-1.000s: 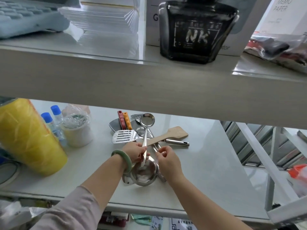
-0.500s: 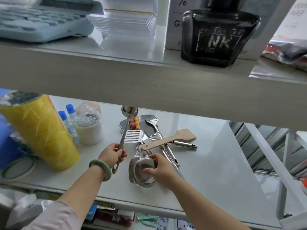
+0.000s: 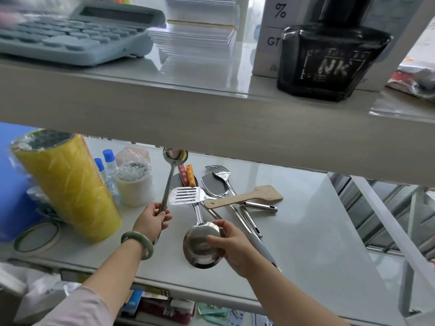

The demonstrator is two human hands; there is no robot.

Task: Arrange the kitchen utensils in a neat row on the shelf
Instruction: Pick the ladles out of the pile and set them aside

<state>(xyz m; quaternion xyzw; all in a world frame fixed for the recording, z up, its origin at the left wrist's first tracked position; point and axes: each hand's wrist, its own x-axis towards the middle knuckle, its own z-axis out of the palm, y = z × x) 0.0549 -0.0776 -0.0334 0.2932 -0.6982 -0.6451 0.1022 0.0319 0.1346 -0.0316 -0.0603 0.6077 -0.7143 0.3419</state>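
The left hand (image 3: 151, 220) has a closed grip on the long spoon's (image 3: 170, 177) handle, the right hand (image 3: 231, 245) clasps the ladle's (image 3: 200, 245) bowl on the shelf (image 3: 306, 231), and its handle, buried under the slotted spatula (image 3: 184, 196), could drag the pile askew.

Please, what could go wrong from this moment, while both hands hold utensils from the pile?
1. The left hand holds the spoon low on its handle, with the bowl close under the upper shelf; it might knock that edge.
2. The right hand grips the ladle, whose handle runs under the slotted turner; pulling it may drag the turner and wooden spatula.
3. The ladle bowl lies near the front edge and might slip off.
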